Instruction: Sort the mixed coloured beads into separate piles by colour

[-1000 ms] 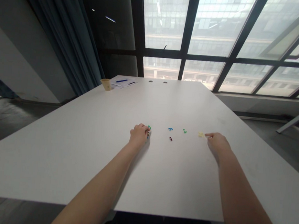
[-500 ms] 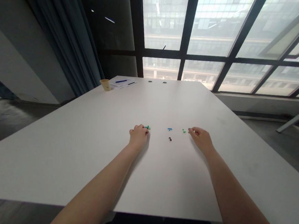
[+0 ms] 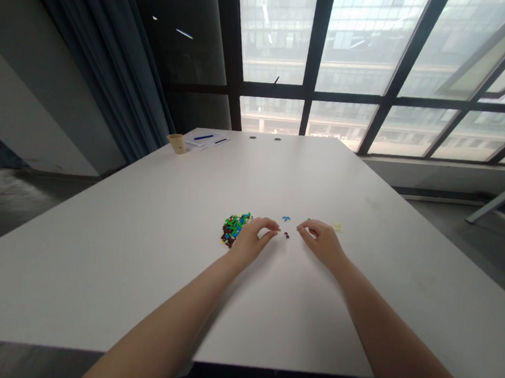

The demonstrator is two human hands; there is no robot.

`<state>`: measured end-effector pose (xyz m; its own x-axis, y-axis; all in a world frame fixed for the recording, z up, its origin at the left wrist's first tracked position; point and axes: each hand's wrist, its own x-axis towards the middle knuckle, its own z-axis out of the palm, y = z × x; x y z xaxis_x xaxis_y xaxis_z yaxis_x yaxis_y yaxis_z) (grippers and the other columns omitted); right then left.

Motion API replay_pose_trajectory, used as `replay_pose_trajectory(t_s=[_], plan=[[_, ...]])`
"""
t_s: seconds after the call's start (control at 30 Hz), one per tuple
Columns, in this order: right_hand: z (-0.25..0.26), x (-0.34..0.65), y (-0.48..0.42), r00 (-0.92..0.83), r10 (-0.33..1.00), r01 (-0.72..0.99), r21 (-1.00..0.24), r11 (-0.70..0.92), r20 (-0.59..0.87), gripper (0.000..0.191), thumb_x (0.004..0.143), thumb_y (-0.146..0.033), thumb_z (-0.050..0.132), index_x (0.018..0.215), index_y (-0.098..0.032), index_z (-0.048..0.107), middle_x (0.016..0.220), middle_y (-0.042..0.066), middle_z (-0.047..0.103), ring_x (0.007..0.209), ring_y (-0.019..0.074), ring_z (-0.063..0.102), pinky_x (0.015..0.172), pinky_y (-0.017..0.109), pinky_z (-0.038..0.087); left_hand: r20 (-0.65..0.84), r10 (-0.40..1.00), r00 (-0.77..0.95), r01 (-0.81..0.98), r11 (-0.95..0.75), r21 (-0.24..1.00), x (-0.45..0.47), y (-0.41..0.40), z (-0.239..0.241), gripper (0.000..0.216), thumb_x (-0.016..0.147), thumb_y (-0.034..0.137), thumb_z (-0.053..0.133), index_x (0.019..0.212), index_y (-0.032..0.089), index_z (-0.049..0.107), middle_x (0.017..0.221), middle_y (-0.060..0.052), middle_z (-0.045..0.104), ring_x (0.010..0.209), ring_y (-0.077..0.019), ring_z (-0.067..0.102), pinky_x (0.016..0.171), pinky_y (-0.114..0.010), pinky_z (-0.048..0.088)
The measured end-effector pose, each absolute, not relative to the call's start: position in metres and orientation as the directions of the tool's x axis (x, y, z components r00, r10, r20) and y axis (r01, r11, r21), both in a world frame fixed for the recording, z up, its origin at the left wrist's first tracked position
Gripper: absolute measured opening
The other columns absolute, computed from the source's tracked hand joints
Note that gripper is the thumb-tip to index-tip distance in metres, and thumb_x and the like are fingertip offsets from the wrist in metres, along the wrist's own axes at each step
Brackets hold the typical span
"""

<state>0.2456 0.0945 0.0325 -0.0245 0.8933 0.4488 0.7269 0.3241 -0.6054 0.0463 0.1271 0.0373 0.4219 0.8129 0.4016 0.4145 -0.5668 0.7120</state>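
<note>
My left hand (image 3: 253,237) rests on the white table (image 3: 143,250), just right of a pile of small coloured pieces (image 3: 234,227). Its thumb and fingers reach rightward, pinched together; what they hold is too small to name. My right hand (image 3: 322,240) lies opposite with its fingers curled and pointing left, and I see nothing in them. Between the two hands sit a few blue pieces (image 3: 286,218) and a dark red piece (image 3: 287,235). Pale yellow pieces (image 3: 338,226) lie just beyond my right hand.
At the far left corner of the table stand a paper cup (image 3: 177,143) and papers with a blue pen (image 3: 204,138). Two round cable holes (image 3: 265,138) mark the far edge. Large windows and a dark curtain lie behind the table.
My left hand has slid right off the pile, uncovering it. My right hand has moved left from the yellow pieces, past the green ones, and now faces the left hand.
</note>
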Motion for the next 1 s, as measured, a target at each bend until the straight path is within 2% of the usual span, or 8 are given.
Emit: replay_pose_trajectory(t_s=[0.1, 0.2, 0.47, 0.6, 0.73, 0.87, 0.93, 1.0], plan=[[0.035, 0.232, 0.089, -0.144, 0.875, 0.644, -0.628, 0.438, 0.462, 0.018, 0.079, -0.030, 0.050, 0.079, -0.019, 0.065, 0.073, 0.003, 0.063, 0.062, 0.0114, 0.051, 0.057, 0.022, 0.038, 0.412, 0.806, 0.424, 0.355, -0.567, 0.743, 0.050, 0.122, 0.036, 0.012, 0.077, 0.029, 0.058, 0.084, 0.020, 0.060, 0.085, -0.001, 0.066, 0.083, -0.0141, 0.060, 0.080, -0.028, 0.045], [0.038, 0.227, 0.084, -0.211, 0.850, 0.624, -0.603, 0.497, 0.483, 0.013, 0.076, -0.027, 0.056, 0.082, -0.020, 0.065, 0.071, 0.002, 0.062, 0.062, 0.0113, 0.051, 0.058, 0.023, 0.039, 0.393, 0.819, 0.418, 0.343, -0.543, 0.766, 0.050, 0.120, 0.036, 0.013, 0.076, 0.028, 0.059, 0.085, 0.020, 0.059, 0.085, -0.001, 0.066, 0.083, -0.0150, 0.060, 0.080, -0.029, 0.046], [0.039, 0.230, 0.083, -0.220, 0.827, 0.621, -0.579, 0.528, 0.518, 0.013, 0.073, -0.026, 0.062, 0.085, -0.021, 0.065, 0.071, 0.001, 0.060, 0.062, 0.0110, 0.049, 0.058, 0.023, 0.038, 0.375, 0.816, 0.439, 0.334, -0.536, 0.775, 0.050, 0.119, 0.038, 0.009, 0.075, 0.026, 0.059, 0.083, 0.020, 0.058, 0.083, -0.001, 0.066, 0.083, -0.0143, 0.060, 0.081, -0.028, 0.045], [0.037, 0.227, 0.082, -0.238, 0.813, 0.641, -0.543, 0.542, 0.531, 0.010, 0.076, -0.026, 0.059, 0.082, -0.021, 0.065, 0.063, -0.001, 0.056, 0.059, 0.0105, 0.047, 0.061, 0.024, 0.038, 0.367, 0.816, 0.447, 0.345, -0.536, 0.771, 0.050, 0.119, 0.038, 0.009, 0.075, 0.025, 0.060, 0.083, 0.020, 0.058, 0.083, 0.000, 0.066, 0.082, -0.0138, 0.060, 0.079, -0.027, 0.045], [0.037, 0.225, 0.083, -0.242, 0.821, 0.642, -0.549, 0.535, 0.517, 0.011, 0.078, -0.025, 0.055, 0.081, -0.020, 0.065, 0.065, 0.000, 0.057, 0.059, 0.0104, 0.047, 0.061, 0.024, 0.038, 0.345, 0.820, 0.456, 0.370, -0.527, 0.765, 0.051, 0.119, 0.037, 0.013, 0.076, 0.028, 0.059, 0.086, 0.020, 0.057, 0.084, 0.000, 0.067, 0.082, -0.0140, 0.060, 0.076, -0.027, 0.045], [0.041, 0.243, 0.089, -0.149, 0.853, 0.707, -0.550, 0.445, 0.499, 0.014, 0.076, -0.028, 0.054, 0.080, -0.020, 0.065, 0.069, 0.001, 0.060, 0.058, 0.0110, 0.048, 0.060, 0.024, 0.037, 0.336, 0.834, 0.438, 0.474, -0.532, 0.702, 0.046, 0.125, 0.036, 0.017, 0.077, 0.027, 0.056, 0.093, 0.021, 0.055, 0.092, -0.001, 0.066, 0.087, -0.0148, 0.058, 0.078, -0.029, 0.044], [0.043, 0.263, 0.094, -0.003, 0.874, 0.769, -0.557, 0.313, 0.487, 0.016, 0.074, -0.030, 0.054, 0.078, -0.019, 0.065, 0.069, 0.002, 0.060, 0.057, 0.0113, 0.047, 0.059, 0.024, 0.037, 0.349, 0.851, 0.392, 0.564, -0.522, 0.640, 0.039, 0.132, 0.036, 0.018, 0.078, 0.025, 0.054, 0.095, 0.021, 0.055, 0.096, -0.002, 0.064, 0.088, -0.0149, 0.057, 0.081, -0.030, 0.043], [0.042, 0.286, 0.097, 0.205, 0.869, 0.805, -0.582, 0.111, 0.449, 0.019, 0.072, -0.033, 0.055, 0.077, -0.019, 0.066, 0.065, 0.001, 0.058, 0.056, 0.0118, 0.048, 0.057, 0.024, 0.036, 0.348, 0.877, 0.333, 0.682, -0.478, 0.554, 0.030, 0.140, 0.035, 0.019, 0.079, 0.023, 0.052, 0.098, 0.020, 0.055, 0.099, -0.003, 0.063, 0.091, -0.0163, 0.055, 0.083, -0.032, 0.041]])
